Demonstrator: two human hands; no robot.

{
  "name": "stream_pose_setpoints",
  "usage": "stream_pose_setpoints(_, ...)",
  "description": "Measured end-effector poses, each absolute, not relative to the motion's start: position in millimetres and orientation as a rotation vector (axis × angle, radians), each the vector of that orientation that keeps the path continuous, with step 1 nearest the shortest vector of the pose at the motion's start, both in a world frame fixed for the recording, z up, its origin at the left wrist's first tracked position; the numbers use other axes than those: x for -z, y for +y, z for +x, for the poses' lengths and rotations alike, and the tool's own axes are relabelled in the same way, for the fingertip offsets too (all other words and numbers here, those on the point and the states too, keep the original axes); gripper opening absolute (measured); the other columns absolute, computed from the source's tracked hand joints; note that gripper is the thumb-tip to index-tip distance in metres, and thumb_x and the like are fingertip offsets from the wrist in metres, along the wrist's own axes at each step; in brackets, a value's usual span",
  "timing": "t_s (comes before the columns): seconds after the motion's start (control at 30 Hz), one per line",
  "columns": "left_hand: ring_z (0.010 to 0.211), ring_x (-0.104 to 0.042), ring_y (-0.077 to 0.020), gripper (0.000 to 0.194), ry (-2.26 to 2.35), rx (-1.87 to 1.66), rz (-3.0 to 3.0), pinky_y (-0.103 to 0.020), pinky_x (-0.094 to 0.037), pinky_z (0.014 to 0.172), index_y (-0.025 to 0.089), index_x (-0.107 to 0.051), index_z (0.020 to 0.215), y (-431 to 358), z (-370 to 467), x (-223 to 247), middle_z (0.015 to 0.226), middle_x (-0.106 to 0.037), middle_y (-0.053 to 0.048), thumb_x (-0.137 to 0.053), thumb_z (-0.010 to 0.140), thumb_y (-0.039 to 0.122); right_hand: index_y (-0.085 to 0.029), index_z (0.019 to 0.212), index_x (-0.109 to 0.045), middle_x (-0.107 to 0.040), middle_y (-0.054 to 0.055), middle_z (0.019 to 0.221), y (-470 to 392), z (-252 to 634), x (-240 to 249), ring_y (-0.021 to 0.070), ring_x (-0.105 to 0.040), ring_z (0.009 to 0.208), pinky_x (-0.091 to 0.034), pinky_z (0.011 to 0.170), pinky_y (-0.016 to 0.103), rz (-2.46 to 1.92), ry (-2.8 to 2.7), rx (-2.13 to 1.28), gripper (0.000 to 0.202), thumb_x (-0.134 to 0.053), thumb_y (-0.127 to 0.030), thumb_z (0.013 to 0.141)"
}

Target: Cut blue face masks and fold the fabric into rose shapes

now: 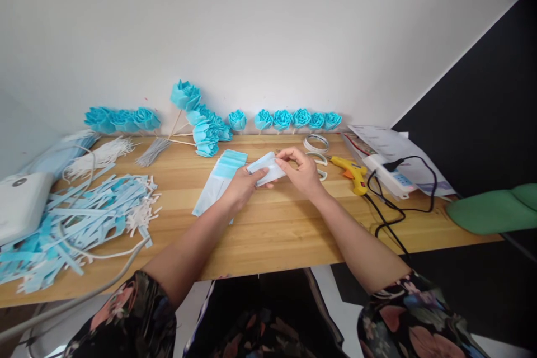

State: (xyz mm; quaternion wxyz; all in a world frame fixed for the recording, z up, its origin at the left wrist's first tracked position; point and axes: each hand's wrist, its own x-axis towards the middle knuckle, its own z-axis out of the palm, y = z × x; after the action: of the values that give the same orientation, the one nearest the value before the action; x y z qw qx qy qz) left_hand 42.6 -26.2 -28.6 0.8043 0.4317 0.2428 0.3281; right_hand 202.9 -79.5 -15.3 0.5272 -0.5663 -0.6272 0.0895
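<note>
Above the middle of the table, a pale blue and white piece of thin sheet material (268, 166) is held between both hands. My left hand (245, 183) is closed on its left part, thumb on top. My right hand (301, 169) pinches its right edge between thumb and fingers. Just left of the hands lies a fanned stack of blue and white sheets (229, 163), partly covered by my left hand and forearm. Close beyond my right hand are scissors (322, 159), their blades hidden behind the hand.
Blue flowers on sticks (282, 119) line the wall. Left lie cut strips (100, 207), grey wires (153, 151) and a white device (25, 204). Right are a tape roll (316, 144), a yellow glue gun (356, 179), a power strip (390, 176), black cables and a green object (490, 211).
</note>
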Motion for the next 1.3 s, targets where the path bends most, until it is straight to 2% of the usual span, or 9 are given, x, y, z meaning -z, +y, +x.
stream_pose_setpoints(0.3,0.078,-0.068,-0.0199,0.045,0.496,-0.712,0.933,-0.027,-0.055,0.062,0.006,-0.068,0.106,-27.0,43.7,30.7,0.095,-0.073,-0.013,-0.080,0.068,0.026,-0.022,0.083,-0.066,-0.069,0.000,0.083,-77.9,201.9,16.1,0.0153,-0.061,0.076,-0.049,0.075,0.030,-1.391,-1.451,-0.248,0.006,-0.063,-0.027,0.082)
stream_pose_setpoints(0.53,0.077,-0.067,-0.0183,0.047,0.507,-0.727,0.945,-0.028,-0.055,0.062,0.008,-0.068,0.109,-26.8,43.8,32.7,0.095,-0.072,-0.010,-0.080,0.068,0.027,-0.021,0.083,-0.066,-0.069,0.001,0.084,-76.7,202.1,17.8,0.0157,-0.062,0.079,-0.050,0.078,0.031,-1.390,-1.434,-0.259,0.007,-0.063,-0.028,0.082)
stream_pose_setpoints(0.63,0.078,-0.067,-0.0184,0.047,0.510,-0.734,0.950,-0.028,-0.055,0.063,0.008,-0.068,0.108,-26.2,43.7,33.8,0.095,-0.072,-0.010,-0.081,0.067,0.028,-0.021,0.090,-0.067,-0.069,0.001,0.088,-75.7,203.9,19.8,0.0158,-0.062,0.082,-0.050,0.080,0.031,-1.386,-1.425,-0.272,0.011,-0.063,-0.028,0.082)
stream_pose_setpoints(0.77,0.077,-0.066,-0.0183,0.045,0.510,-0.739,0.959,-0.029,-0.056,0.064,0.009,-0.069,0.105,-25.1,43.8,34.4,0.094,-0.072,-0.010,-0.081,0.067,0.028,-0.023,0.106,-0.066,-0.069,0.002,0.095,-73.7,206.2,22.5,0.0164,-0.063,0.087,-0.050,0.083,0.032,-1.390,-1.393,-0.331,0.026,-0.066,-0.032,0.081)
stream_pose_setpoints(1.0,0.079,-0.066,-0.0189,0.046,0.516,-0.737,0.949,-0.029,-0.056,0.063,0.009,-0.069,0.106,-25.3,43.7,33.8,0.097,-0.071,-0.011,-0.082,0.066,0.029,-0.022,0.087,-0.065,-0.068,0.000,0.084,-72.7,207.4,25.4,0.0152,-0.061,0.078,-0.049,0.076,0.030,-1.393,-1.357,-0.400,0.015,-0.065,-0.035,0.081)
stream_pose_setpoints(1.3,0.075,-0.067,-0.0176,0.048,0.533,-0.725,0.948,-0.028,-0.055,0.061,0.010,-0.069,0.107,-24.8,44.2,35.7,0.095,-0.072,-0.010,-0.082,0.065,0.028,-0.021,0.083,-0.064,-0.067,0.000,0.083,-73.8,206.3,23.0,0.0144,-0.060,0.075,-0.049,0.073,0.028,-1.385,-1.359,-0.394,0.014,-0.065,-0.035,0.081)
